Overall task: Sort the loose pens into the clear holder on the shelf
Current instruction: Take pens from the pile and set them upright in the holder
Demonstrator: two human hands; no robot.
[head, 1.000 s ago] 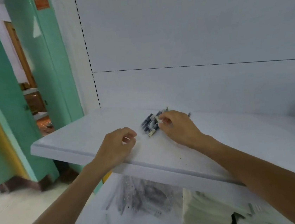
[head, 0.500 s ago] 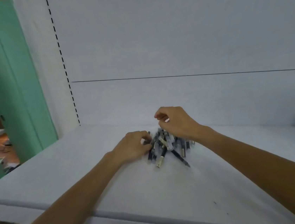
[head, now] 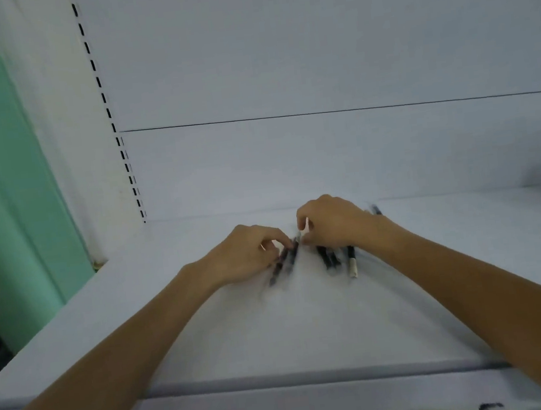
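Several pens (head: 327, 259) are lying loose mid-shelf (head: 277, 332), fanning out under both hands. Left hand (head: 246, 253) is pinching a couple of dark ones with curled fingers. Right hand (head: 333, 224) is curling over the pile and seems to be pinching a pale end, though it's blurry. Risk: round barrels are likely rolling toward the front lip if nudged, and overfilling a grip is inviting drops. Clear holder isn't showing in view. Surface is looking like smooth white board, with white back panel (head: 314, 65) behind and slotted upright (head: 105, 99) and green wall (head: 5, 167) sitting left.
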